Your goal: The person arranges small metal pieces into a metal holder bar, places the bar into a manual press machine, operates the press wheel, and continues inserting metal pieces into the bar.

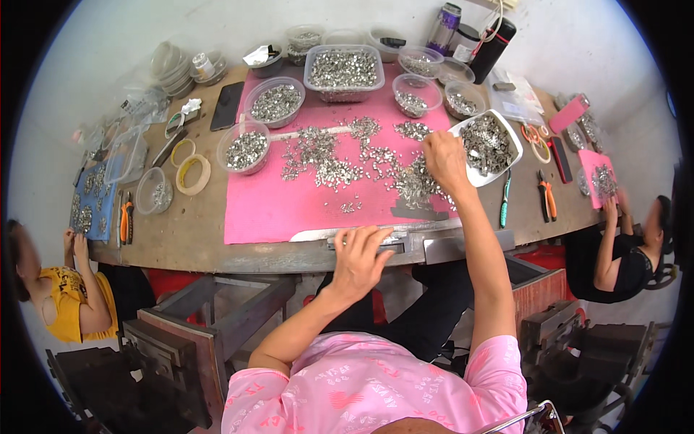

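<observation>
My left hand rests at the table's front edge, fingers stretched out and apart over a small metal fixture. Farther right, my right hand is closed above the mat, between a heap of small silver metal pieces and a white tray filled with darker metal pieces. Its fingertips point down, and whatever they hold is hidden. Loose metal pieces lie scattered across the pink mat. A flat grey metal plate sits at the near side of the heap.
Plastic tubs of metal pieces, such as a rectangular one and a round one, line the mat's back and left. Tape rolls and a phone lie left; orange-handled pliers lie right. Co-workers sit at both sides, one in yellow.
</observation>
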Available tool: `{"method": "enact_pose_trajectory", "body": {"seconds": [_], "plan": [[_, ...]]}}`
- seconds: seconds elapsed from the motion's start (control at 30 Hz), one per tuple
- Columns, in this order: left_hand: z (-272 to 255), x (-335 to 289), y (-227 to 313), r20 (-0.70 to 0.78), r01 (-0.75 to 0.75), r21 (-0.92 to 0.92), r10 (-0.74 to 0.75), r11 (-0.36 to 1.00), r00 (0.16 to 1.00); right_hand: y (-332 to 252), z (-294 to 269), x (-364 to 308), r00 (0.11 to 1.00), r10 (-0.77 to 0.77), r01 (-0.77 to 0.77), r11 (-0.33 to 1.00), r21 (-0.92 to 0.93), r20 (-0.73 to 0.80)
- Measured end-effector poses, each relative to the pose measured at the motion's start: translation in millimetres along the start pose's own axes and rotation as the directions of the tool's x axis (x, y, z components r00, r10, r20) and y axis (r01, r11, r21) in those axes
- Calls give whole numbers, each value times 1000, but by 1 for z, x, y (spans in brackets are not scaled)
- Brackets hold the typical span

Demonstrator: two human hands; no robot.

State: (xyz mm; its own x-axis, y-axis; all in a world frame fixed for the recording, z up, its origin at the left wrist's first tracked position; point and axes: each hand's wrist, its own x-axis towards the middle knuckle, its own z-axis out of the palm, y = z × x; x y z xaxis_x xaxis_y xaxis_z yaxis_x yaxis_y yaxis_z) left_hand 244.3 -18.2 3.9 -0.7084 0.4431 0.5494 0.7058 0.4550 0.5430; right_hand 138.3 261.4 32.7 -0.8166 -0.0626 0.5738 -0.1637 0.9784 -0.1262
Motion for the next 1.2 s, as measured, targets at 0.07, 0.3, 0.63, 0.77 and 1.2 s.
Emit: {"method": "enact_pose_trajectory", "body": {"seconds": [0.07, 0.3, 0.63, 0.77, 1.2], "plan": [[-23, 11, -16, -28, -67, 53, 69, 996, 997, -36, -17, -20, 988, -77, 59, 989, 132, 135], [-39, 50, -90, 51, 42, 92, -47, 995, 998, -98, -27, -68, 955, -78, -8, 957, 289, 286], [-43, 53, -92, 95, -90, 158, 76, 983, 993, -95, -23, -72, 961, -161, 75, 935, 347, 226], [-56, 49, -91, 75, -170, 272, 155, 947, 985, -97, -26, -73, 964, -121, 40, 947, 320, 237], [-47, 38, -93, 155, -78, 27, 73, 997, 985, -103, -53, -76, 896, 150, -395, 698, 597, 418]]}}
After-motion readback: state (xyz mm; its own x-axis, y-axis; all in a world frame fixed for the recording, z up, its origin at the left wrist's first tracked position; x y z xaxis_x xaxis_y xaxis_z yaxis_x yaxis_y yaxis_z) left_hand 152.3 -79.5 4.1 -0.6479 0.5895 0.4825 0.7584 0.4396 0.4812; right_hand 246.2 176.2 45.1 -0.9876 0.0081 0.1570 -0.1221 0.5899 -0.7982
